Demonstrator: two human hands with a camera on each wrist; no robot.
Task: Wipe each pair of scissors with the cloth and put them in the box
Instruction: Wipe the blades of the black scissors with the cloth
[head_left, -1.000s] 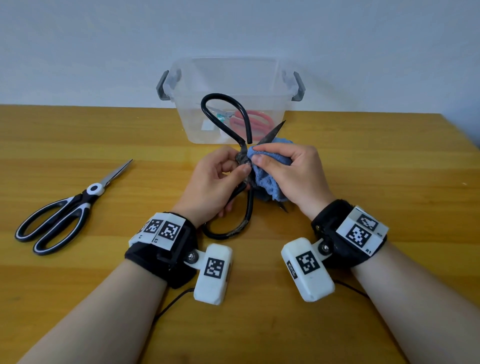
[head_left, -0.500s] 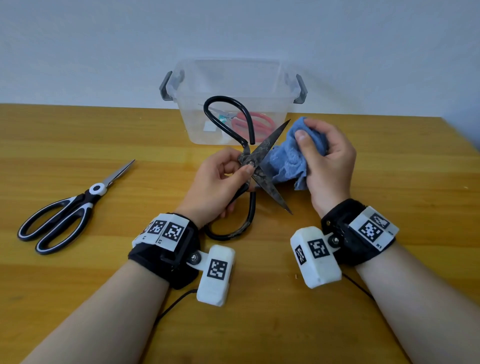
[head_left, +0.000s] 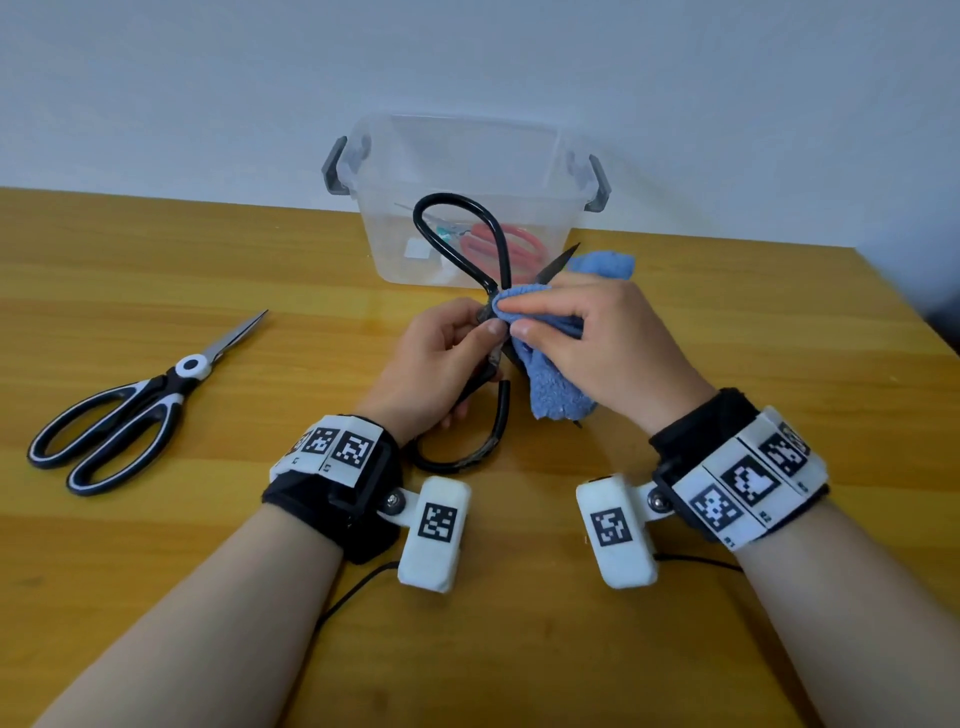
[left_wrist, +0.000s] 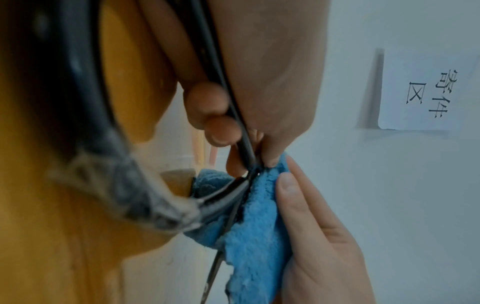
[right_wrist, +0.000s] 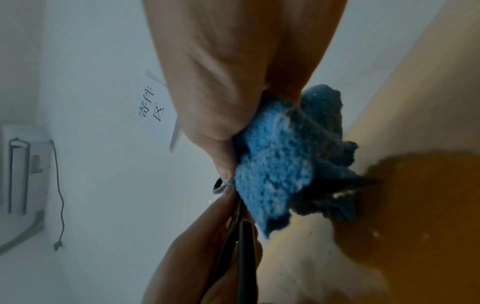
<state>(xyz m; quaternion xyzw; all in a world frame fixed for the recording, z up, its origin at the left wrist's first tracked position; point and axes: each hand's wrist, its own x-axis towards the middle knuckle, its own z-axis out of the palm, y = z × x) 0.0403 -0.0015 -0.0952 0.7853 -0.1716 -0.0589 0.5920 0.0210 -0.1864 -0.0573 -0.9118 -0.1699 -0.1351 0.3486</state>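
Observation:
My left hand (head_left: 447, 358) grips large black iron scissors (head_left: 488, 249) near the pivot, blades spread open, above the wooden table. My right hand (head_left: 587, 332) pinches a blue cloth (head_left: 553, 387) around the blades right at the pivot; one blade tip (head_left: 563, 257) pokes out above the cloth. The left wrist view shows the cloth (left_wrist: 257, 222) wrapped on the blade (left_wrist: 215, 265), thumb pressing it. The right wrist view shows the bunched cloth (right_wrist: 280, 164). Black-and-white scissors (head_left: 130, 410) lie shut at the left. A clear plastic box (head_left: 467, 156) behind holds red-handled scissors (head_left: 514, 244).
The box has grey latch handles (head_left: 335, 166) at both ends and stands by the white wall. The table's right edge (head_left: 914, 322) slants away. Cables (head_left: 353, 592) trail from the wrist cameras over the near table.
My right hand with the cloth moved from the outer right blade tip back left and down to the pivot, covering the blades again. The left hand held the scissors steady.

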